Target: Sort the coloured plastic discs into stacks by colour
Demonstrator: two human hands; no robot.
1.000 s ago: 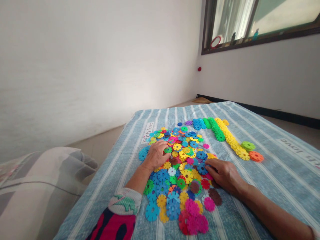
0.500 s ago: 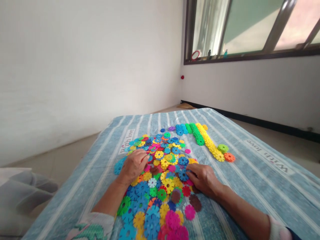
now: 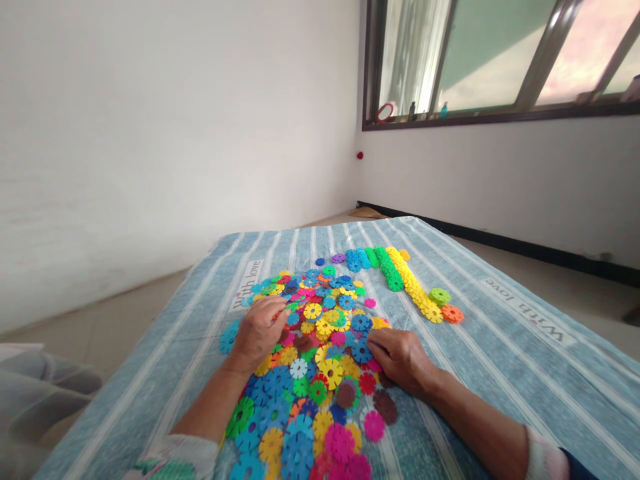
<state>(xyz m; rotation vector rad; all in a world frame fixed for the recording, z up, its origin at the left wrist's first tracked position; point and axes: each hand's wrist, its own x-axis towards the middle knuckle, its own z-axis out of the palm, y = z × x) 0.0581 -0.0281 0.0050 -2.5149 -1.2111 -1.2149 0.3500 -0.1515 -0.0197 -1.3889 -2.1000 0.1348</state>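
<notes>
A heap of flat, notched plastic discs (image 3: 320,360) in many colours lies on a blue striped sheet (image 3: 500,360). My left hand (image 3: 257,331) rests palm down on the heap's left side, fingers curled onto the discs. My right hand (image 3: 400,357) lies on the heap's right side, fingers bent and touching a blue disc (image 3: 361,352). Whether either hand grips a disc is hidden. Beyond the heap runs a joined chain of discs (image 3: 405,280), blue, then green, then yellow, ending in a green disc (image 3: 439,295) and an orange disc (image 3: 452,313).
The sheet covers a low bed or mattress printed with "With love" (image 3: 527,319). A white wall stands to the left and a window (image 3: 500,53) with small items on its sill is at the upper right. Grey bedding (image 3: 35,393) lies at the far left.
The view has swung left and down a little, so the heap sits lower and more central. Both hands stay on the heap; the left fingers have shifted slightly among the discs.
</notes>
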